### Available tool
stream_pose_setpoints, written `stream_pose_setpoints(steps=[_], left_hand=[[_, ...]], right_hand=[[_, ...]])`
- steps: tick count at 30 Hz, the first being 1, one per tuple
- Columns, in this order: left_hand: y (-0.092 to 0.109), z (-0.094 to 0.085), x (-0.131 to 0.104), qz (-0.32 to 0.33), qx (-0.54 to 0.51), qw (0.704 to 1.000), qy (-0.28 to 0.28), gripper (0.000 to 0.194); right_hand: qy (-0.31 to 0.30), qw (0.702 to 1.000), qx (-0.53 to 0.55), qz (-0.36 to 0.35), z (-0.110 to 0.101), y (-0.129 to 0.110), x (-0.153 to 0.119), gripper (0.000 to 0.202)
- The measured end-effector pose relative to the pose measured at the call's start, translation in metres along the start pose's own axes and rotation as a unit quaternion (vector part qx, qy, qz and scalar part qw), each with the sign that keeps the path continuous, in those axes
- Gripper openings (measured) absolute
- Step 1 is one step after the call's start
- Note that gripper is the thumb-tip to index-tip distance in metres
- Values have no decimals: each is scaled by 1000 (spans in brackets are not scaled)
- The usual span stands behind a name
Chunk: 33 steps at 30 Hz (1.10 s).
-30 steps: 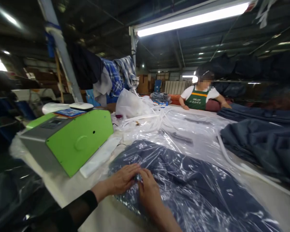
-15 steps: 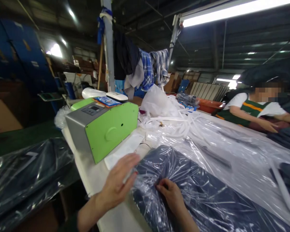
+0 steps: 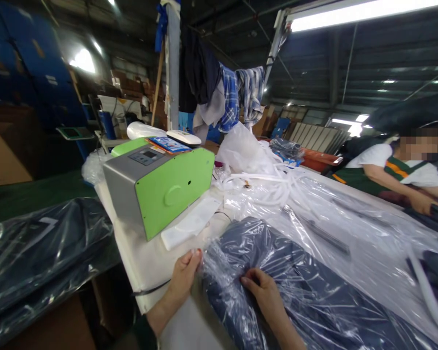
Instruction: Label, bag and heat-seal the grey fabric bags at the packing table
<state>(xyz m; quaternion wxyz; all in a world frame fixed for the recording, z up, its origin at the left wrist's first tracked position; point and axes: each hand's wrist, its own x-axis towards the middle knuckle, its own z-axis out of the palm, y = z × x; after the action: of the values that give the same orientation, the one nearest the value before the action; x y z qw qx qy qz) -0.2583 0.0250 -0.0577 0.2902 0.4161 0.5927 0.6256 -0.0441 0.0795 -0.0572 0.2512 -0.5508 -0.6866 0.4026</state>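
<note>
- Bagged cloth (image 3: 314, 287): on my feed it lies on the near part of the white table (image 3: 138, 257), running out of view at the bottom, with both my hands at its left end.
- My left hand (image 3: 185, 274) has thumb and fingertip drawn together at the edge of the clear film (image 3: 219, 265); I read that as a pinch on it.
- My right hand (image 3: 264, 291) rests on top, thumb and forefinger closed on a crease of the film.
- Done, as far as I can judge: the cloth is inside its covering along all the length I see.
- Left: the film between my hands is bunched rather than flat, so I take that end as unsettled. Whether it is sealed, I cannot tell.
- Past my left hand, a flat white piece (image 3: 190, 223) lies beside the green machine (image 3: 175, 192); I touch neither.
- Farther out, clear plastic sheets (image 3: 350, 228) spread over the table, and at the right a co-worker's hand (image 3: 421, 201) touches dark fabric (image 3: 428, 223).
- Off the table's left side, a wrapped bundle (image 3: 54, 243) is already covered.
</note>
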Motion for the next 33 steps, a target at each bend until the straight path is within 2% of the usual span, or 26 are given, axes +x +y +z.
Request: stream_pose_setpoints(steps=[4,9,11,13,14,15,16,17,18,19,20,21,22,23,26,29,31,33], left_hand=[[6,-1,25,-7,9,999,36,54],[-5,-16,48,-4,80,995,63,51],[-5,-23,50,11,122,989,83,48],[5,-30,45,30,163,979,119,41],[13,-32,40,54,184,971,141,38],[22,-32,34,106,211,960,153,36],[32,-30,26,189,241,941,145,34],[41,-26,18,295,272,910,106,31],[47,-20,11,408,301,861,40,26],[51,-12,4,503,325,800,-39,25],[50,-3,-1,565,346,741,-112,27],[46,6,-4,588,365,702,-166,29],[39,14,-5,587,388,681,-202,32],[29,20,-5,571,412,677,-215,38],[-3,26,3,506,446,703,-227,52],[-18,23,10,478,437,724,-237,54],[-18,22,12,475,438,724,-241,55],[-14,19,12,475,444,719,-245,56]], right_hand=[[12,1000,20,5,3,-1,0,26],[18,1000,20,10,10,1,2,19],[21,1000,17,10,12,3,4,16],[24,1000,12,12,14,5,5,13],[24,1000,9,15,14,5,5,12],[25,1000,5,19,14,4,5,11],[25,999,1,22,14,4,5,10],[26,999,-5,25,14,2,5,9],[28,999,-11,26,14,1,4,8],[29,999,-17,27,13,-2,4,7],[32,999,-25,27,13,-4,3,6],[35,998,-34,28,12,-7,2,5],[38,998,-43,30,12,-11,1,4],[40,997,-52,32,11,-15,0,3],[45,996,-73,34,8,-29,-2,2],[69,994,-81,10,-5,-42,-16,12],[92,993,-74,-13,-26,-44,-41,17],[130,989,-62,-38,-59,-35,-82,17]])
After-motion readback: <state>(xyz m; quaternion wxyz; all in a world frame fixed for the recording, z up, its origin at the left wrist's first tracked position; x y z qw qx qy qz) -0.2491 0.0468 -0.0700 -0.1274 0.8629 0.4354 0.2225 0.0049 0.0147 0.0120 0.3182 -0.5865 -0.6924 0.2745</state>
